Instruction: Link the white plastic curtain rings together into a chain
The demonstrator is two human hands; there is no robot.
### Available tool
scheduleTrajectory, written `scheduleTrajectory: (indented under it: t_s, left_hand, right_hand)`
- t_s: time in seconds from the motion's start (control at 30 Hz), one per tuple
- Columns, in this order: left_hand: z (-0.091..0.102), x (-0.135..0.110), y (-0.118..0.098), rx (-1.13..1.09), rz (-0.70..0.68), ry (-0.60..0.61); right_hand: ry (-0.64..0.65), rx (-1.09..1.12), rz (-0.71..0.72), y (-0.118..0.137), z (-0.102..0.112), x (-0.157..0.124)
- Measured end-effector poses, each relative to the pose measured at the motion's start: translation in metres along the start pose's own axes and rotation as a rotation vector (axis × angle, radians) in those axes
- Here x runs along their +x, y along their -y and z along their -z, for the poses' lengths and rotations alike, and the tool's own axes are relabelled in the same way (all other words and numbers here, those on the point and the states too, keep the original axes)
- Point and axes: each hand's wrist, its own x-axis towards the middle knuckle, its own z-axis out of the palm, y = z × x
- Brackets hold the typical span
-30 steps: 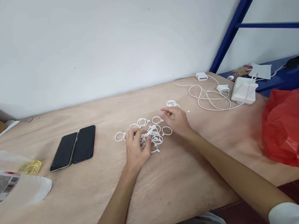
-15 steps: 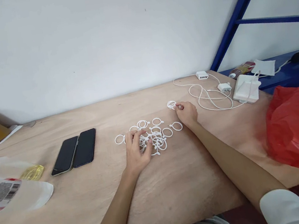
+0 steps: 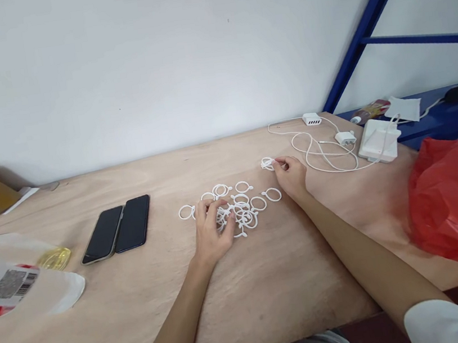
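Several white plastic rings (image 3: 240,207) lie scattered in a loose heap on the wooden table (image 3: 244,283). My left hand (image 3: 212,232) rests on the left side of the heap, its fingers curled down onto the rings. My right hand (image 3: 291,174) is farther back and to the right, its fingertips pinched on a small stack of white rings (image 3: 267,163) that sits apart from the heap. One single ring (image 3: 272,194) lies just left of my right wrist.
Two dark phones (image 3: 117,228) lie side by side at the left. A clear plastic bottle (image 3: 18,278) lies at the far left. White chargers and cables (image 3: 338,145) sit at the back right, a red plastic bag (image 3: 456,193) at the right edge.
My right hand moved from the heap back and right to the small stack of rings and pinched it. My left hand stayed on the heap.
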Motion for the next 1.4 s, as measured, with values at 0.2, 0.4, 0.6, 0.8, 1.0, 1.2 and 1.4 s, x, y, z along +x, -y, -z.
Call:
scheduleTrajectory:
  t_s: [0.2, 0.4, 0.6, 0.8, 1.0, 1.2, 1.4]
  left_hand:
    - [0.001, 0.000, -0.001, -0.006, -0.004, -0.006]
    - [0.001, 0.000, -0.001, -0.023, -0.007, -0.011]
    - [0.001, 0.000, -0.001, -0.028, -0.001, 0.003]
    - [0.001, 0.001, -0.002, -0.022, 0.000, -0.001]
    - [0.001, 0.001, -0.002, -0.018, -0.005, -0.001]
    - [0.001, 0.001, -0.001, -0.005, -0.004, -0.002]
    - [0.000, 0.001, 0.000, -0.018, -0.020, -0.023]
  right_hand:
    - [-0.104, 0.111, -0.276, -0.008, 0.001, 0.006]
    - [-0.131, 0.029, -0.141, -0.010, 0.012, 0.007]
    - [0.004, -0.228, 0.157, -0.028, 0.043, 0.001]
    - [0.036, -0.252, -0.082, -0.040, 0.057, 0.005]
    - [0.045, -0.288, -0.238, -0.037, 0.064, 0.008]
    - [0.027, -0.210, -0.272, -0.033, 0.071, 0.009]
    - [0.165, 0.097, -0.067, 0.008, 0.058, -0.013]
